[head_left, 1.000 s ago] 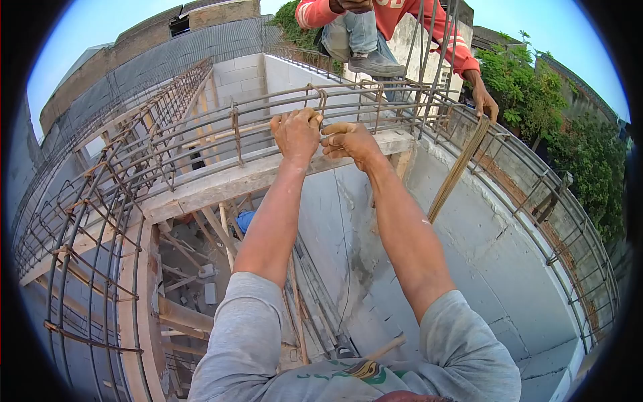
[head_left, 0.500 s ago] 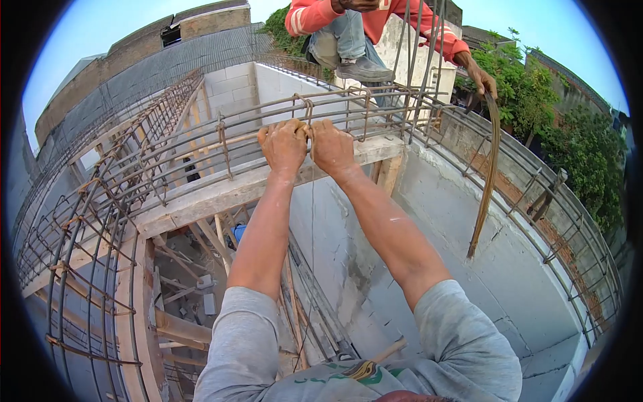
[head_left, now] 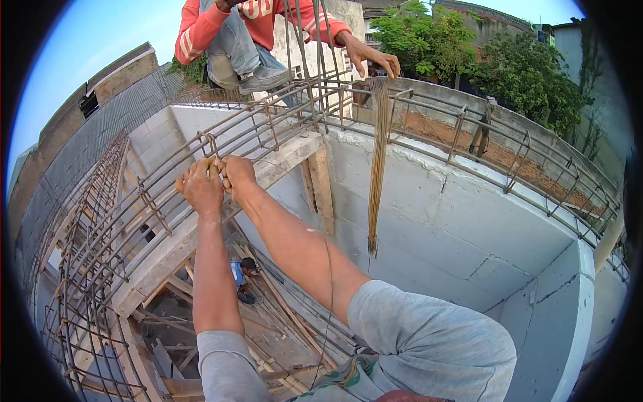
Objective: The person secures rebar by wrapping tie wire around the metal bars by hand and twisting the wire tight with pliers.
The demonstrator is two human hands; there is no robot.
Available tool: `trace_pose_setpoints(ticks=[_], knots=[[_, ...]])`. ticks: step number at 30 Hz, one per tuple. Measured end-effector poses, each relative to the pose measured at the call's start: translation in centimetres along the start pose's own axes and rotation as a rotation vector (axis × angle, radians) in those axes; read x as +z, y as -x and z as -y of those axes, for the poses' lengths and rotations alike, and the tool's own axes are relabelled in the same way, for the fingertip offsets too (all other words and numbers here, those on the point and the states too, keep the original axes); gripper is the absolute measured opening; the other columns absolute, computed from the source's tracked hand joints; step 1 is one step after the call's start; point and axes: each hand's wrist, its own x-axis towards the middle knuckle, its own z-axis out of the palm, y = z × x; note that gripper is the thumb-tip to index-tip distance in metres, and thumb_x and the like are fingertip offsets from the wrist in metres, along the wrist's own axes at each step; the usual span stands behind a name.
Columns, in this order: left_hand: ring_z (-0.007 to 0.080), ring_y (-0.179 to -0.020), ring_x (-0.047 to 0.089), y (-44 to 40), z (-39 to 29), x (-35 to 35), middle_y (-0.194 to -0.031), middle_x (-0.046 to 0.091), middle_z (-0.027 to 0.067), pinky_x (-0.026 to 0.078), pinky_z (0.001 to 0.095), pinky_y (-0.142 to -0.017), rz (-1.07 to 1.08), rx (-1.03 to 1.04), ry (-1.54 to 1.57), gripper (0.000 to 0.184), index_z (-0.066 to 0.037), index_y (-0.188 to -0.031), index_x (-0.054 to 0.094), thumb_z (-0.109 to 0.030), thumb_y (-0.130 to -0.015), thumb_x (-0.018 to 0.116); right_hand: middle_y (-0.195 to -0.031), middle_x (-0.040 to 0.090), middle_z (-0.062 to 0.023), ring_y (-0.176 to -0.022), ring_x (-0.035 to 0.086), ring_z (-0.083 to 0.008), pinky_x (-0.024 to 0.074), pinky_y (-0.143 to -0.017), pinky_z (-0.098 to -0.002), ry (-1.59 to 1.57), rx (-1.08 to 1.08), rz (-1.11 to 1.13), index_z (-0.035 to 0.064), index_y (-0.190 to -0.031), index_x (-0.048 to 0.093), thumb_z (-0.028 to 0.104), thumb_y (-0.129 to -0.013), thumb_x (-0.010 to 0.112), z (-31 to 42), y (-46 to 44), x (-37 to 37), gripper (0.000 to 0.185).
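Both hands meet at the upper bars of a horizontal rebar cage (head_left: 268, 110), beside a stirrup. My left hand (head_left: 203, 189) is closed, its fingertips against the right; what they pinch is hidden. My right hand (head_left: 238, 175) is closed on what looks like a thin dark wire (head_left: 330, 268), which trails over the right forearm and down towards my lap. Under the cage runs a wooden formwork board (head_left: 164, 261). To the right, a bundle of thin brownish wires (head_left: 380, 154) hangs beside the wall from the bars, just below a co-worker's spread hand (head_left: 372, 57).
A co-worker in a red sweater (head_left: 321, 20) squats on the far bars near upright rebars (head_left: 315, 60). A block wall (head_left: 429, 201) stands right. Far below, another person (head_left: 242, 275) is among poles and timber (head_left: 281, 301). More rebar cages (head_left: 80, 268) run left.
The view has swung right, so my hands appear further left, still together at the cage. The co-worker's hand has opened above the wire bundle. The thin wire now crosses my right forearm.
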Motion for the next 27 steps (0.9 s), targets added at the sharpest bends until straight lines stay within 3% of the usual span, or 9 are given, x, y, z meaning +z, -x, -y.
trace_pose_setpoints(ticks=[6,11,14,19,20,22,24,25,27], knots=[[0.0192,-0.088,0.061,0.0,0.1,0.1,-0.088,0.068,-0.0018,0.034,0.0393,-0.091,0.002,0.012,-0.042,0.023,-0.019,-0.087,0.069,-0.040,-0.089,0.058,-0.063,0.059,-0.0113,-0.045,0.057,-0.0205,0.0462,-0.046,-0.0361,0.713,-0.312,0.129,-0.0005,-0.083,0.059,0.034,-0.093,0.053,-4.6,7.9,-7.6,0.037],[0.0190,-0.087,0.061,0.2,-0.5,-0.1,-0.086,0.067,-0.0030,0.035,0.0409,-0.090,-0.019,0.021,-0.099,0.028,-0.021,-0.086,0.067,-0.047,-0.088,0.057,-0.069,0.065,-0.0117,-0.055,0.062,-0.0222,0.0501,-0.055,-0.0374,1.592,0.276,0.584,-0.0010,-0.087,0.065,0.034,-0.088,0.055,-9.6,17.0,-26.8,0.036],[0.0182,-0.085,0.060,0.1,-0.6,0.3,-0.085,0.067,-0.0041,0.035,0.0408,-0.090,-0.034,0.016,-0.145,0.025,-0.022,-0.086,0.066,-0.046,-0.087,0.059,-0.070,0.067,-0.0108,-0.059,0.063,-0.0220,0.0491,-0.059,-0.0381,1.521,0.317,0.058,0.0026,-0.089,0.068,0.029,-0.089,0.055,-0.4,25.5,-30.6,0.029],[0.0181,-0.086,0.060,0.1,-0.7,0.3,-0.088,0.067,-0.0037,0.034,0.0403,-0.090,-0.026,0.017,-0.146,0.027,-0.022,-0.087,0.067,-0.047,-0.088,0.058,-0.059,0.060,-0.0082,-0.052,0.056,-0.0153,0.0452,-0.052,-0.0326,1.165,-0.656,-0.751,-0.0001,-0.082,0.064,0.024,-0.091,0.058,20.1,32.0,-26.5,0.027],[0.0182,-0.086,0.060,0.1,-1.0,0.3,-0.088,0.067,-0.0036,0.034,0.0400,-0.090,-0.028,0.004,-0.140,0.027,-0.021,-0.087,0.067,-0.047,-0.087,0.059,-0.060,0.061,-0.0112,-0.051,0.057,-0.0193,0.0459,-0.053,-0.0341,1.414,-0.988,-0.917,0.0001,-0.083,0.064,0.028,-0.091,0.059,23.7,31.5,-27.4,0.029],[0.0186,-0.087,0.060,0.1,-1.0,0.2,-0.088,0.068,-0.0031,0.033,0.0394,-0.091,-0.036,-0.017,-0.128,0.027,-0.021,-0.087,0.068,-0.047,-0.087,0.060,-0.083,0.066,-0.0182,-0.077,0.065,-0.0296,0.0483,-0.069,-0.0400,1.744,-1.084,-1.113,0.0011,-0.093,0.067,0.035,-0.089,0.060,30.0,30.1,-27.7,0.035],[0.0195,-0.087,0.060,0.2,-0.9,0.4,-0.087,0.068,-0.0026,0.034,0.0397,-0.090,-0.069,-0.006,-0.145,0.025,-0.020,-0.087,0.068,-0.045,-0.085,0.063,-0.106,0.065,-0.0192,-0.102,0.060,-0.0349,0.0453,-0.086,-0.0420,2.154,-0.856,-1.300,-0.0003,-0.103,0.066,0.047,-0.083,0.063,35.1,27.1,-30.5,0.051],[0.0203,-0.090,0.060,0.2,-1.1,0.0,-0.088,0.068,-0.0014,0.033,0.0413,-0.095,-0.042,-0.028,-0.136,0.027,-0.019,-0.089,0.069,-0.045,-0.084,0.063,-0.101,0.066,-0.0206,-0.099,0.061,-0.0369,0.0456,-0.087,-0.0428,2.222,-0.734,-1.281,-0.0011,-0.101,0.067,0.053,-0.079,0.066,36.6,25.7,-32.0,0.058],[0.0201,-0.094,0.060,0.5,-1.2,0.5,-0.091,0.068,-0.0007,0.031,0.0442,-0.101,-0.106,-0.043,-0.134,0.026,-0.017,-0.095,0.068,-0.041,-0.085,0.064,-0.094,0.067,-0.0233,-0.094,0.064,-0.0349,0.0460,-0.085,-0.0426,1.966,-0.298,-0.846,-0.0047,-0.092,0.068,0.055,-0.076,0.069,41.7,22.5,-36.7,0.062]])
